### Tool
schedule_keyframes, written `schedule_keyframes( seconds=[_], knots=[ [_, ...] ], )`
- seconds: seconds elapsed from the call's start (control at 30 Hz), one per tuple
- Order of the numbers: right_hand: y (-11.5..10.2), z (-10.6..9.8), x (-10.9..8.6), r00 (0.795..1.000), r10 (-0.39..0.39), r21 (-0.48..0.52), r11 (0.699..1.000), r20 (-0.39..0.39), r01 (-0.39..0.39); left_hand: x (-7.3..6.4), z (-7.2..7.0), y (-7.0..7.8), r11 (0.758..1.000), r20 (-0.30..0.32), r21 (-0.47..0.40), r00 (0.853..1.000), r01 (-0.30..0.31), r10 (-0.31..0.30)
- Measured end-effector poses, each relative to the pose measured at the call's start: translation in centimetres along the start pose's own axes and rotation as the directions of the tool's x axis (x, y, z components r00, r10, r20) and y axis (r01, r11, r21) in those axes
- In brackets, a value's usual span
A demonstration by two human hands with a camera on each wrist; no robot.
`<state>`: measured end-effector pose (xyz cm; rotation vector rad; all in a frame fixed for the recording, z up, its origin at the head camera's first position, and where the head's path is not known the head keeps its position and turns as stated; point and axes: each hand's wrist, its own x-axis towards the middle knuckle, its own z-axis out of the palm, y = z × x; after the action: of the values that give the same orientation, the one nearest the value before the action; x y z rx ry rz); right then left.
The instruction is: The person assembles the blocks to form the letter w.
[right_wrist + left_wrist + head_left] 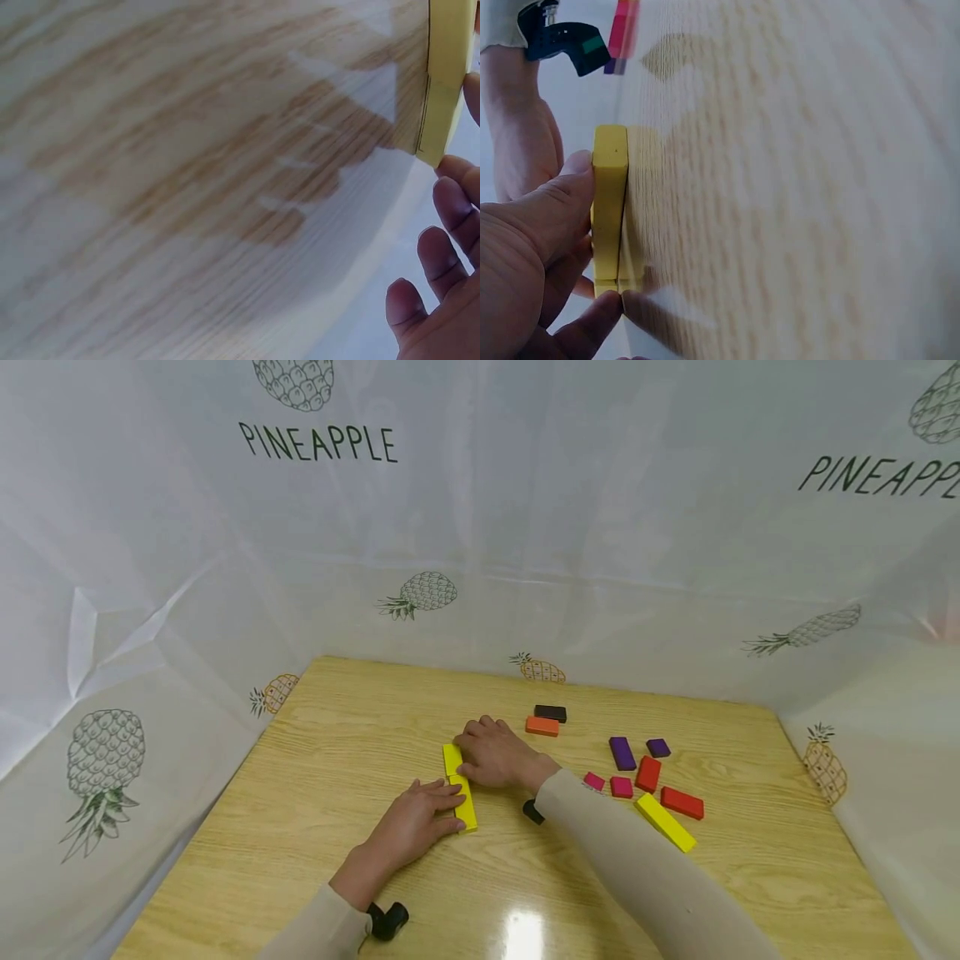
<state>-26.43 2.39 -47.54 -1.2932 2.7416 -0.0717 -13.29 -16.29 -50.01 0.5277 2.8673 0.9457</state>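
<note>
Two yellow blocks lie end to end in one line on the wooden table. The nearer yellow block point(467, 812) is held by my left hand point(411, 823), thumb by its near end and fingers across it by the joint. At the far yellow block point(452, 757), my right hand point(497, 755) grips with thumb and index finger, the index at the far end. In the left wrist view the near block point(610, 217) stands out, with only a sliver of the far one below it. The right wrist view shows the far block's end point(435, 135) against the index fingertip.
Behind the right hand lie a black block point(551, 713) and an orange block point(542, 727). To the right are purple blocks point(622, 753), red blocks point(682, 802), pink blocks point(621, 787) and another yellow block point(666, 823). A pineapple-print sheet point(480, 510) surrounds the table.
</note>
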Motion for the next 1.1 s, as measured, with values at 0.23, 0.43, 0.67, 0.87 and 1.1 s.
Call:
schedule_keyframes(
  seconds=[0.23,0.43,0.67,0.87,1.1],
  knots=[
    [0.14,-0.13,-0.21,1.000,0.008,-0.004,1.000,-0.004,-0.008,0.07,0.05,-0.16,1.000,0.000,-0.006,1.000,-0.006,0.006],
    [0.15,-0.06,-0.27,1.000,0.011,0.004,1.000,-0.002,-0.011,-0.20,-0.05,-0.38,1.000,-0.006,-0.023,1.000,-0.015,0.015],
    [0.28,0.13,-0.35,1.000,0.021,0.019,1.000,-0.008,-0.021,-0.41,-0.09,-0.55,0.999,0.003,-0.032,1.000,0.000,0.000],
    [0.41,0.19,-0.52,1.000,0.020,0.006,1.000,-0.006,-0.020,-0.48,-0.02,-0.53,0.999,-0.008,-0.051,1.000,-0.001,0.001],
    [0.32,0.07,-0.99,0.999,0.030,0.012,0.999,-0.040,-0.030,-0.05,-0.47,-0.77,0.999,-0.091,-0.026,0.995,0.036,-0.039]
  ],
)
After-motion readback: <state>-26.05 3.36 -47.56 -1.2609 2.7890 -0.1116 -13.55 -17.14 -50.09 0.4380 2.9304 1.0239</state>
